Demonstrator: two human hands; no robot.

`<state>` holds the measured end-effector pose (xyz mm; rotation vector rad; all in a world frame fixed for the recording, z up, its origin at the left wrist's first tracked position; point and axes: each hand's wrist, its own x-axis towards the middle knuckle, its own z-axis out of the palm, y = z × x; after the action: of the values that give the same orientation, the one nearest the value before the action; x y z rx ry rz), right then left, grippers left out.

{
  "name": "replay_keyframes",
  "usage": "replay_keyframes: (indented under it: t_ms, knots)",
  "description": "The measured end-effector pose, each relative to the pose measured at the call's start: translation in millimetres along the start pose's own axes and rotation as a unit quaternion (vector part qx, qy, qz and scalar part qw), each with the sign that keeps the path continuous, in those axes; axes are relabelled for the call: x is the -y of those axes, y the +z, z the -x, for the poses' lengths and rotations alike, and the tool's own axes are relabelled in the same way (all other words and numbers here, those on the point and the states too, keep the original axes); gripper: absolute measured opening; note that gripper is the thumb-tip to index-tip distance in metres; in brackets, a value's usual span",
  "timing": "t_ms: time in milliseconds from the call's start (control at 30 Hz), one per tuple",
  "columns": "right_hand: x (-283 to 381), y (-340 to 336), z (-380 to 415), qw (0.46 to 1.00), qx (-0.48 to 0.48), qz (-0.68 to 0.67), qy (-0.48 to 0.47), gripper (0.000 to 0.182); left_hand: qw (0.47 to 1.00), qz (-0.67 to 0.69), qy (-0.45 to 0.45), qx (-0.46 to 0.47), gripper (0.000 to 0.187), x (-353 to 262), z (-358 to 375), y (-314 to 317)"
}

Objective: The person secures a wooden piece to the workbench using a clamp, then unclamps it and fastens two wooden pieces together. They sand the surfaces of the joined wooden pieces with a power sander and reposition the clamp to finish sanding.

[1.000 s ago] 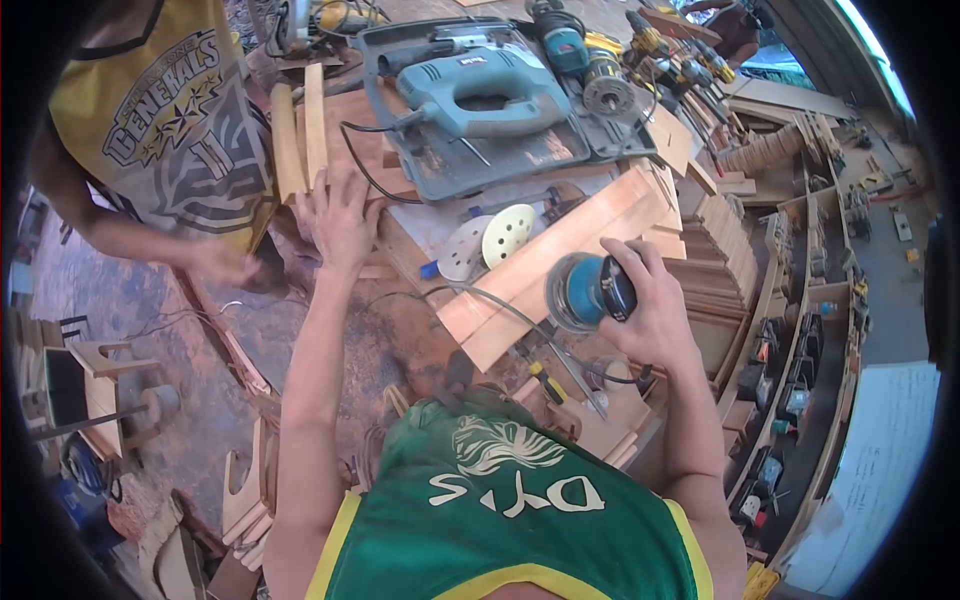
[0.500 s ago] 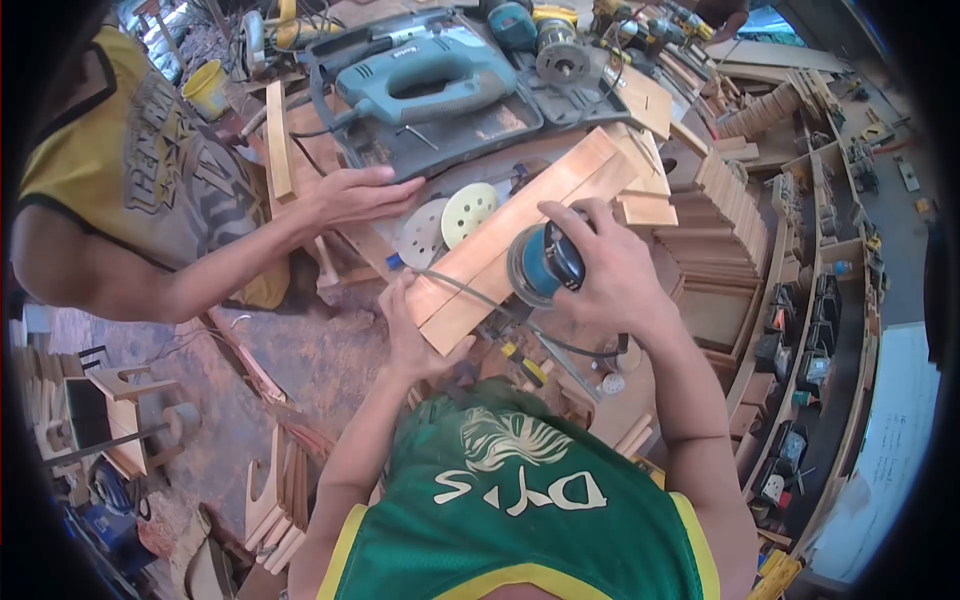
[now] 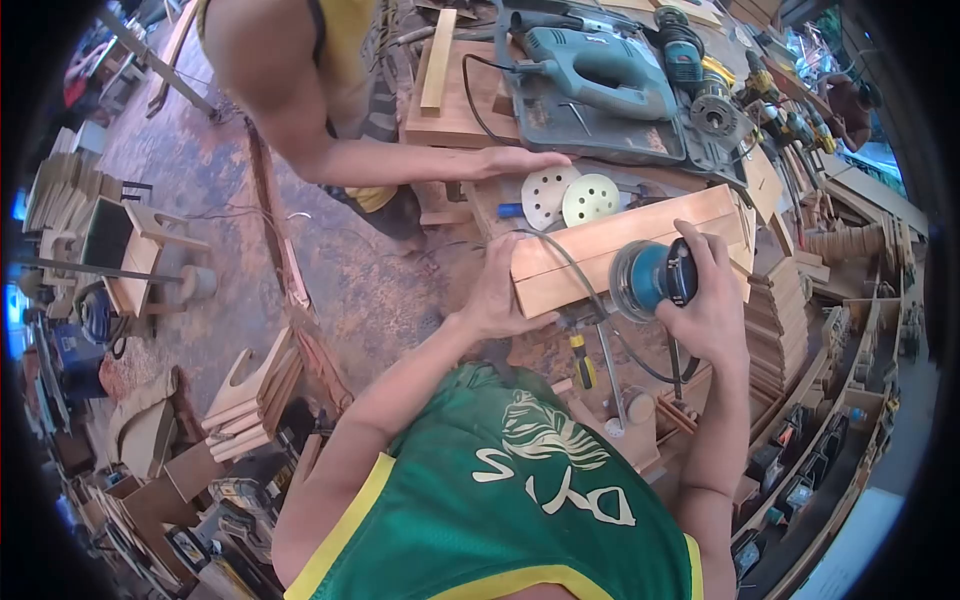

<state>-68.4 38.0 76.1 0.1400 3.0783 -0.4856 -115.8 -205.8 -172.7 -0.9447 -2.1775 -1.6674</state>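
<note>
My right hand (image 3: pixel 708 300) is wrapped round a teal and black orbital sander (image 3: pixel 652 278), tilted with its round pad against the near side of a wooden piece (image 3: pixel 600 250). That piece is long and pale orange, with a lengthwise line on it. At its left end my left hand (image 3: pixel 496 295) grips it, thumb below and fingers on the far side. A dark cord (image 3: pixel 640 352) loops over the wood and runs down near my right wrist. Just behind the wood lie two perforated sanding discs (image 3: pixel 590 200), one white and one pale yellow.
A co-worker's hand (image 3: pixel 525 161) reaches in beside the discs. Behind them, a teal jigsaw (image 3: pixel 600 75) lies in an open case (image 3: pixel 600 125). Several power tools (image 3: pixel 715 105) stand at the back right. A yellow-handled screwdriver (image 3: pixel 583 362) lies below the wood; stacked boards (image 3: pixel 780 320) are to the right.
The view has turned, so the whole scene appears shifted and rotated. My hands still hold the sander and the wood. The co-worker's hand stays near the discs.
</note>
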Motion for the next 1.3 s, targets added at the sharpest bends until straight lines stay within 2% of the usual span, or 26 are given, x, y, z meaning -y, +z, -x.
replay_keyframes:
  t_ms: [33,133,233,333,433,467,600,667,700,733,767,800,900,933,967,1033,1300]
  knots:
    - [2,2,-1,1.000,0.001,-0.004,-0.011,0.090,0.999,0.007,0.022,-0.024,0.132,4,1,3]
    - [-3,-1,1,1.000,-0.010,0.008,-0.028,0.089,0.998,-0.049,-0.030,0.012,0.130,-1,1,0]
    - [-8,-15,-2,0.999,0.018,0.009,-0.030,0.090,0.999,0.022,-0.044,-0.023,0.123,7,2,9]
    - [-10,-32,-10,1.000,0.015,0.009,-0.010,0.092,0.988,0.098,-0.080,-0.089,0.117,-10,-31,4]
    - [-10,-44,-24,0.999,0.010,0.026,-0.016,0.092,0.987,0.091,-0.082,-0.101,0.115,4,-57,8]
    - [-9,-43,-27,0.999,0.002,0.035,-0.024,0.092,0.992,0.059,-0.078,-0.079,0.114,5,-60,4]
    - [-16,-23,-25,0.999,0.010,0.031,-0.037,0.086,0.968,0.225,-0.103,-0.041,0.107,-1,-40,7]
    - [-11,-12,-22,0.998,0.030,0.017,-0.054,0.083,0.996,0.035,-0.077,-0.008,0.104,4,-27,-4]
    - [-2,-7,-20,0.998,0.041,0.020,-0.046,0.082,0.998,-0.004,-0.062,-0.015,0.104,8,-26,-1]
    - [1,2,-16,0.998,0.021,0.043,-0.051,0.080,0.995,-0.032,-0.083,-0.037,0.103,10,-17,2]
    - [2,8,-16,0.998,-0.004,0.037,-0.052,0.079,0.998,-0.010,-0.034,-0.055,0.105,10,-19,3]
    - [4,6,-17,0.999,0.006,0.028,-0.037,0.078,0.996,0.001,-0.023,-0.084,0.106,9,-18,7]
    - [15,13,-17,0.998,-0.004,0.058,-0.014,0.078,0.997,-0.036,-0.032,-0.056,0.109,6,-14,2]
    - [16,14,-15,0.997,-0.006,0.078,-0.010,0.076,0.995,-0.063,-0.068,-0.046,0.109,0,-13,1]
    - [16,15,-14,0.993,-0.001,0.117,-0.003,0.075,0.994,-0.002,-0.099,-0.035,0.115,-2,-10,4]
    - [14,18,-12,0.995,-0.013,0.099,-0.005,0.073,0.982,0.109,-0.156,-0.002,0.127,2,-9,8]
    - [8,5,-20,0.995,0.012,0.098,-0.006,0.070,0.991,0.006,-0.121,0.051,0.142,7,-9,-6]
